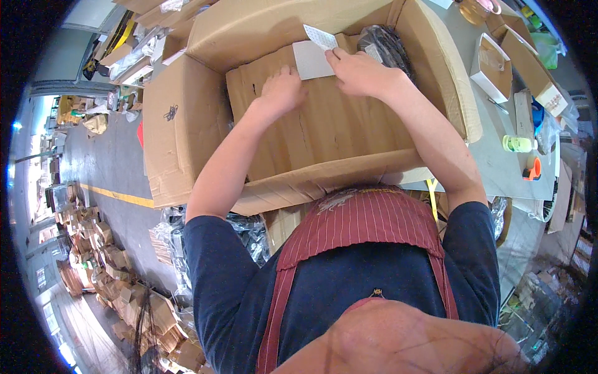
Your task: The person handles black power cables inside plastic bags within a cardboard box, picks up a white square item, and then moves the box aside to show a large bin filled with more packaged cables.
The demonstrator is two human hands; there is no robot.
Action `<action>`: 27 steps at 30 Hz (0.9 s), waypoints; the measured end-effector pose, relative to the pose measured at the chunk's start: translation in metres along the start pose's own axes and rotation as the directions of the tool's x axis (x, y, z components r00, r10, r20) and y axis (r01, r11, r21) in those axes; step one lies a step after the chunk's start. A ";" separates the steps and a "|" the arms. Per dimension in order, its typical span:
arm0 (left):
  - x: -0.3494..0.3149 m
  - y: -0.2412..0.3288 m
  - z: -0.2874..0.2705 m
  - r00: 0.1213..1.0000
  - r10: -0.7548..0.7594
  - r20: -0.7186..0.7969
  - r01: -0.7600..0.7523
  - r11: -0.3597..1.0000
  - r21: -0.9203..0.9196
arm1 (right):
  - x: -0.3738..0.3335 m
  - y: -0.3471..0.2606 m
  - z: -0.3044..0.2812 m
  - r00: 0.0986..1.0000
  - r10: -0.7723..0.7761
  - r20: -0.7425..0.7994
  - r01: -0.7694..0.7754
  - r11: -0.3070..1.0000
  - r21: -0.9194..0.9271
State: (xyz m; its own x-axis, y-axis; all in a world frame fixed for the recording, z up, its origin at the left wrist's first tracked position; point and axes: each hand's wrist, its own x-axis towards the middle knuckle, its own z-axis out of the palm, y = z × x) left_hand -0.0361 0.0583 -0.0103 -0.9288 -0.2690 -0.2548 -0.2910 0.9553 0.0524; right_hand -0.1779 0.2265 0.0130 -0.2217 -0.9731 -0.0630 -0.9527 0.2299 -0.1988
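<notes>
Head view: inside the open carton (180, 134), pinched a white card (321, 36) in the right hand (362, 71), beside a pale sheet (313, 60) on cardboard (349, 128); rested the left hand (283, 90) there, could not tell its grip. Had a black bundle (391, 47) crowding the right hand, a bottle (518, 144) outside.

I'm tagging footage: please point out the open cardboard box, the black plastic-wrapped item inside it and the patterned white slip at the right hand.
Open cardboard box (177, 140), head view: its left flap.
Black plastic-wrapped item (392, 46), head view: its dark wrapping.
Patterned white slip (321, 37), head view: its patterned face.
</notes>
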 end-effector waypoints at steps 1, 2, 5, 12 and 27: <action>0.000 -0.001 -0.002 1.000 -0.008 0.021 0.008 1.000 0.003 | 0.000 0.000 0.000 1.000 -0.019 0.016 0.019 1.000 -0.006; 0.001 -0.004 0.000 1.000 -0.007 0.021 0.007 1.000 0.004 | 0.000 0.000 -0.001 0.999 -0.038 0.032 0.038 0.999 -0.012; 0.003 -0.009 0.009 0.999 0.000 -0.037 -0.002 0.999 -0.036 | 0.000 -0.006 -0.010 0.990 -0.007 0.144 0.009 1.000 -0.013; 0.002 -0.009 0.016 0.993 -0.005 0.121 0.017 0.995 -0.102 | 0.000 -0.004 0.001 0.993 0.042 0.110 -0.039 0.999 -0.030; 0.003 -0.005 0.025 0.991 0.014 0.130 0.002 0.993 -0.119 | 0.006 0.001 0.007 0.996 0.076 0.055 -0.075 0.997 -0.011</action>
State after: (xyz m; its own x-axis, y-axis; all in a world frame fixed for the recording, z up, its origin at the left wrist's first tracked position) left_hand -0.0313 0.0558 -0.0353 -0.8950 -0.2376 -0.3775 -0.3180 0.9333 0.1666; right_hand -0.1787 0.2209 0.0058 -0.2814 -0.9505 -0.1316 -0.9355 0.3023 -0.1828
